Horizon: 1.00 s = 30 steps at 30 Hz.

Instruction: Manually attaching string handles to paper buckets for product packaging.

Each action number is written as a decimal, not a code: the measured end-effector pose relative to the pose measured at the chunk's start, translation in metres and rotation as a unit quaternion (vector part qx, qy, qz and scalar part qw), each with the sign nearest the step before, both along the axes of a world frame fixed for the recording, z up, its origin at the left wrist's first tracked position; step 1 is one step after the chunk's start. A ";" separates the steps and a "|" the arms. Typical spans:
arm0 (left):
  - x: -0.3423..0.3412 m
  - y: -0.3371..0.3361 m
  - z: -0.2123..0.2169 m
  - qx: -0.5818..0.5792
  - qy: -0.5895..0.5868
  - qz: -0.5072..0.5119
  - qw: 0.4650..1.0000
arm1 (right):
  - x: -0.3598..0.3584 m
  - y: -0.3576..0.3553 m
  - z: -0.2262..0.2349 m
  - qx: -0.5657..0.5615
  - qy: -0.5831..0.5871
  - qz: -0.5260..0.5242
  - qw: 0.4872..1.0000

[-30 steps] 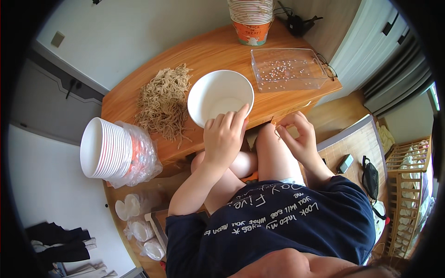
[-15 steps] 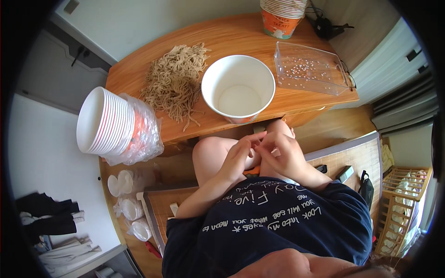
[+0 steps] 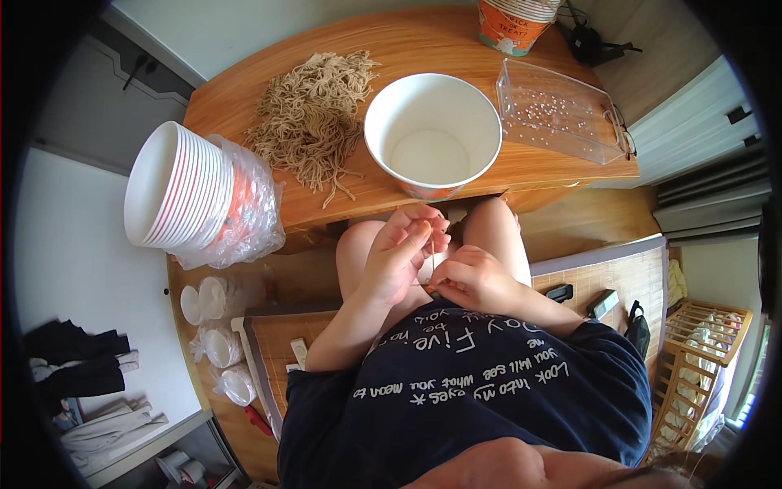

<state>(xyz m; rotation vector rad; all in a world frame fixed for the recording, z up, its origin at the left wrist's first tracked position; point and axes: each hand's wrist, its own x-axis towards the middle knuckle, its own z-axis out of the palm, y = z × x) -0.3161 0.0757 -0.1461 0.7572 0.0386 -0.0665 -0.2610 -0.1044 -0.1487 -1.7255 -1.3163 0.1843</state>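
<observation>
both hands work low in mid frame over the lap: left hand [image 3: 399, 257] and right hand [image 3: 472, 281], fingers pinched on something too small to identify. the white paper bowl [image 3: 432, 134] on the worktop [image 3: 244, 98] looks empty; the pile of tan strings [image 3: 314, 122] lies untouched beside it.

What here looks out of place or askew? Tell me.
The stack of white paper bowls lies tipped on its side at the table's left corner, half out of its plastic wrap and overhanging the edge. The tan strings lie in a loose tangle. Nothing looks spilled or damaged.
</observation>
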 end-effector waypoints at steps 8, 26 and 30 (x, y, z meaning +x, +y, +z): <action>-0.001 0.007 0.016 0.052 -0.061 0.036 0.996 | -0.005 0.003 -0.022 -0.037 0.019 0.012 0.999; -0.003 0.003 0.030 0.108 -0.166 -0.017 0.980 | 0.011 0.007 0.030 0.207 0.185 -0.076 0.958; -0.007 -0.003 0.025 0.104 -0.125 -0.031 0.986 | 0.011 0.012 0.035 0.252 0.335 -0.054 0.906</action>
